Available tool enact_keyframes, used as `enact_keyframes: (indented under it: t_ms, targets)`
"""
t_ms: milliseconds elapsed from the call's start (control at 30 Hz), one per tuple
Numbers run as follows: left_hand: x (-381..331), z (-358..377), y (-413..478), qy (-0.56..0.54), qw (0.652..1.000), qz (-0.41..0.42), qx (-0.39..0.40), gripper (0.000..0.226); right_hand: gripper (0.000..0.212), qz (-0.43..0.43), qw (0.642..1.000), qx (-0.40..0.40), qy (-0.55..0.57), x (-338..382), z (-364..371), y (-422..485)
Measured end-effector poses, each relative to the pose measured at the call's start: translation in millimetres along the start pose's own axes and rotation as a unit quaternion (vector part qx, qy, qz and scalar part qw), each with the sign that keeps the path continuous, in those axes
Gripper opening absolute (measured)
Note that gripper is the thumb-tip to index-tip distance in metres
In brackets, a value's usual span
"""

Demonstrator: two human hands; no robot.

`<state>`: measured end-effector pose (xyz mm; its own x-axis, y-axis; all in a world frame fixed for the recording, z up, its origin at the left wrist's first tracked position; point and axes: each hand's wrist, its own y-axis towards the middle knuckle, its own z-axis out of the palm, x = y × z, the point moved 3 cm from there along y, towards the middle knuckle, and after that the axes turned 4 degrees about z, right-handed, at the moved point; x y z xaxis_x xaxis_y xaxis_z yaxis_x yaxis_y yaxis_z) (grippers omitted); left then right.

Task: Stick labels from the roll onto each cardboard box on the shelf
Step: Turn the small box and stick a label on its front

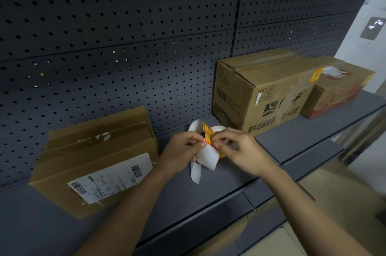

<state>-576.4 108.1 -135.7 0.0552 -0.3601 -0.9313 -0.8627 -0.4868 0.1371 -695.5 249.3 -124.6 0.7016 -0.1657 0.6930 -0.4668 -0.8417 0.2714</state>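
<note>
Both arms reach in from the near edge & meet in the middle, over the gray shelf (pixel 208 197). Left hand (pixel 183 151) pinches the white backing strip (pixel 205 157) of the label roll (pixel 217 130), fingers closed on it. Right hand (pixel 240 149) pinches a red & yellow label (pixel 208 137) at the strip's top, fingertips closed tight. Roll sits just behind the hands; can't tell if it rests on the shelf. Flat box (pixel 94 164) w/ a white barcode sheet lies near left. Big box (pixel 261 93) stands far right, a red & yellow sticker (pixel 316 75) on its top right corner. Small box (pixel 338 88) sits right beside it.
</note>
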Motion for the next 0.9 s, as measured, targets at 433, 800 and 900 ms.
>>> enact_keyframes:
  t_ms: [433, 800, 900]
  targets:
    - [-1.9, 7.0, -3.9, -0.079, 0.996, -0.007, 0.039, 0.007, 0.01, 0.01, 0.997, 0.021, 0.068, -5.5, 6.8, -9.3]
    - [0.4, 4.1, -7.9, 0.003, 1.0, -0.014, 0.008, 0.014, 0.017, 0.093, 0.989, -0.088, 0.073, -12.9, -0.1, -13.3]
    - [0.3, 0.4, -13.6, 0.05, 0.998, -0.024, -0.018, 0.01, 0.019, 0.141, 0.972, -0.165, 0.086, -15.0, -14.4, -15.0]
